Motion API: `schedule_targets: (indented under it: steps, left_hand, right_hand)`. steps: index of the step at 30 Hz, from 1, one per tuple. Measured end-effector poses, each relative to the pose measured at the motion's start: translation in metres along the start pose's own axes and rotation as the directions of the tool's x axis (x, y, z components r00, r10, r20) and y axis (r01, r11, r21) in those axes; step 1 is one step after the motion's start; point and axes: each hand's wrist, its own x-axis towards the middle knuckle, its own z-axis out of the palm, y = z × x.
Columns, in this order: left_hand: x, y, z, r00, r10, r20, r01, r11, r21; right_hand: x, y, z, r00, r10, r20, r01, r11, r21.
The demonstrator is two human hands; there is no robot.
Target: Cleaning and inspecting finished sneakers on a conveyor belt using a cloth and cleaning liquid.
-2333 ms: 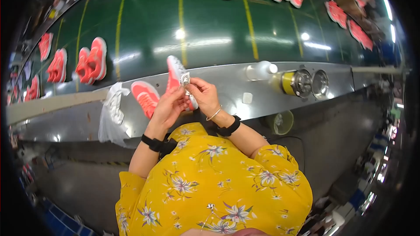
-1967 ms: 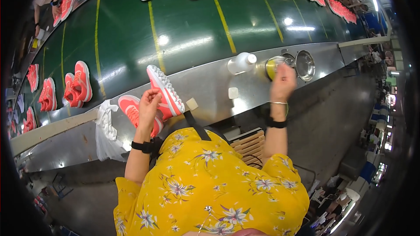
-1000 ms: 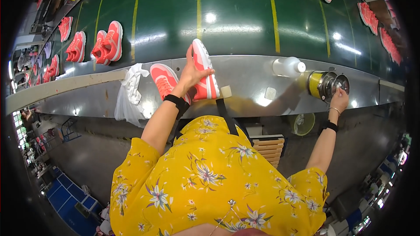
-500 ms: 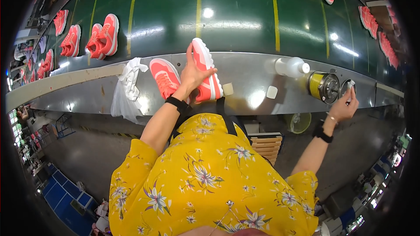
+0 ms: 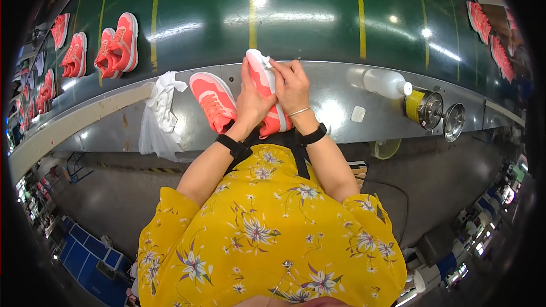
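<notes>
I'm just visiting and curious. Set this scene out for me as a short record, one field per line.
Left hand: wrapped around a coral shoe, toe pointing away from the person
Right hand: pinching a small white piece at that shoe's toe end
Second shoe: coral, on the metal ledge, left of the held one
Right side of ledge: white bottle, yellow-and-metal tin, round metal dish
Left side of ledge: crumpled white material
Beyond: green belt with yellow lines and more coral shoes

Shoe factory, green belt (image 5: 307, 28), coral sneakers (image 5: 126, 42) along it
</notes>
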Motion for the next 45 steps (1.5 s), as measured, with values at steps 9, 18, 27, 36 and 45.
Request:
schedule_targets:
  steps: [9,18,27,36,45]
  left_hand:
    - [0.001,0.001,-0.004,0.999,-0.051,0.016,0.051,0.999,0.012]
    - [0.003,-0.003,0.000,0.999,0.036,-0.024,-0.034,0.998,0.049]
    - [0.005,0.003,-0.006,0.998,-0.055,0.015,0.054,0.997,0.057]
    - [0.004,0.001,-0.002,0.998,-0.068,0.018,0.066,0.994,0.084]
    - [0.005,0.000,0.002,0.997,-0.065,0.032,0.061,0.992,0.109]
  right_hand:
    - [0.010,-0.001,0.004,0.998,-0.035,0.045,0.036,0.999,-0.019]
    - [0.024,0.003,0.008,0.981,-0.148,0.126,0.161,0.982,-0.096]
    - [0.000,0.009,-0.017,0.963,-0.127,0.237,0.153,0.984,-0.095]
    - [0.013,0.013,-0.007,0.953,-0.173,0.247,0.205,0.973,-0.110]
    - [0.037,0.014,0.011,0.950,-0.203,0.236,0.224,0.973,-0.063]
